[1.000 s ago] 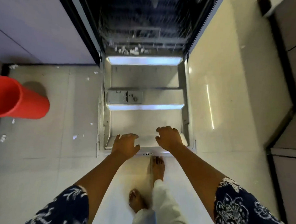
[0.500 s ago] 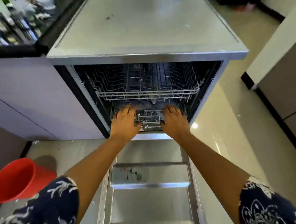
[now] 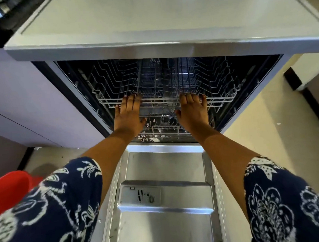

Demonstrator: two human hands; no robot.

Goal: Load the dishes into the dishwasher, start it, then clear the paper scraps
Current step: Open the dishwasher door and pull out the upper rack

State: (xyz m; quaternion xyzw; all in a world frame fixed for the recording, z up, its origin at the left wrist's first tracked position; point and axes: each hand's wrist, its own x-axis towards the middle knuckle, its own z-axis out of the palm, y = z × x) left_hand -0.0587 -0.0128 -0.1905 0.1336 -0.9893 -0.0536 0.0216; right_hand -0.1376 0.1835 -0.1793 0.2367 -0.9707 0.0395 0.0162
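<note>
Our left hand [image 3: 128, 111] and right hand [image 3: 192, 110] have risen from the lower rack [image 3: 166, 128] to the front edge of the upper rack [image 3: 221, 99], fingers straight, holding nothing. We judge that loading starts there.

Two hands [image 3: 130, 115] [image 3: 193, 111], two wire racks [image 3: 221, 98] [image 3: 165, 128], one dishwasher [image 3: 161, 48], one red bucket [image 3: 9, 189].

The one head-worn camera looks forward and down from close above the dishwasher door [image 3: 164, 166] toward the upper rack [image 3: 217, 99].
</note>
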